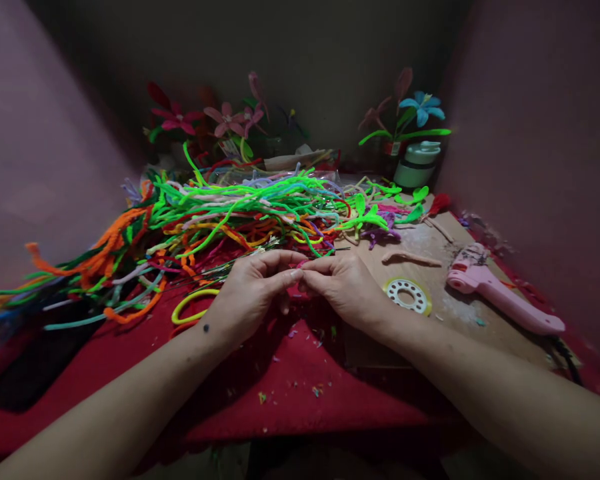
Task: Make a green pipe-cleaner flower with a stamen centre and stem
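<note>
My left hand (257, 283) and my right hand (345, 287) meet over the red cloth, fingertips pinched together. Between them shows a small bit of pink pipe cleaner (301, 265), mostly hidden by the fingers. Just beyond my hands lies a large heap of pipe cleaners (260, 200) in green, orange, white and other colours. Yellow-handled scissors (193, 307) lie beside my left wrist, partly covered. Close to my right wrist is a roll of tape (407, 297) with a white perforated core.
A pink hot glue gun (505, 293) rests on a cardboard sheet (430, 257) at the right. Fuzzy flowers (225, 120) and a jar with a pale green lid (420, 163) stand at the back. Scraps dot the red cloth (280, 413). Walls close in on both sides.
</note>
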The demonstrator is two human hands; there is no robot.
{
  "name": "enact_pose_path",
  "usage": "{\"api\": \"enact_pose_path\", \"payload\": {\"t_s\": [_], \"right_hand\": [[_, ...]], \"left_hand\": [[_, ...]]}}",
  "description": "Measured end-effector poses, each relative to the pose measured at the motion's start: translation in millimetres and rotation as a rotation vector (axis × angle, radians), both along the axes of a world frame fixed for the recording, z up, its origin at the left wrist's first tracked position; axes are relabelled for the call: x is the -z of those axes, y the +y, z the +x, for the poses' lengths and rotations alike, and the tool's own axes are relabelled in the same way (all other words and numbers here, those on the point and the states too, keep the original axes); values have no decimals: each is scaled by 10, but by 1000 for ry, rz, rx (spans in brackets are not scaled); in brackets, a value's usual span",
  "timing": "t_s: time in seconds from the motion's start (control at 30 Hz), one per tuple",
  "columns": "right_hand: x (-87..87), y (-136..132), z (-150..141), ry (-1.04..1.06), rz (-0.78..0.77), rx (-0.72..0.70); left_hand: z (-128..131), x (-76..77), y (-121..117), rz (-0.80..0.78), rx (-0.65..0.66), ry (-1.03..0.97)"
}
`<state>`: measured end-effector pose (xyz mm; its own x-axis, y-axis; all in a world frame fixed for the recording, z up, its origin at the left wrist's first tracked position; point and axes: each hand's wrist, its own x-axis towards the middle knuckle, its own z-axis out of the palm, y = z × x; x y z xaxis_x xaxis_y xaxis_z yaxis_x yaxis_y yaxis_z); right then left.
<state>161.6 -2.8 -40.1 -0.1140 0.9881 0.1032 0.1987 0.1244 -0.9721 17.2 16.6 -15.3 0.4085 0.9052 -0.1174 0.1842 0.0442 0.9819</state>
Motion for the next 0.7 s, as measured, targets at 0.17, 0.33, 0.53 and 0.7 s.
{"api": "enact_pose_path", "payload": {"t_s": [0.17, 0.33, 0.53, 0.7], "right_hand": [[-25, -15, 8, -213, 188, -9], [-26, 3, 17, -170, 145, -4], [-26, 79, 44, 288, -232, -34], [-5, 105, 65, 569, -373, -107]], "left_hand": [[-14, 31, 5, 72, -51, 9], [-6, 71, 9, 67, -86, -72], [-26, 25, 44, -42, -52, -64], [-68, 29, 101, -145, 42, -120]]}}
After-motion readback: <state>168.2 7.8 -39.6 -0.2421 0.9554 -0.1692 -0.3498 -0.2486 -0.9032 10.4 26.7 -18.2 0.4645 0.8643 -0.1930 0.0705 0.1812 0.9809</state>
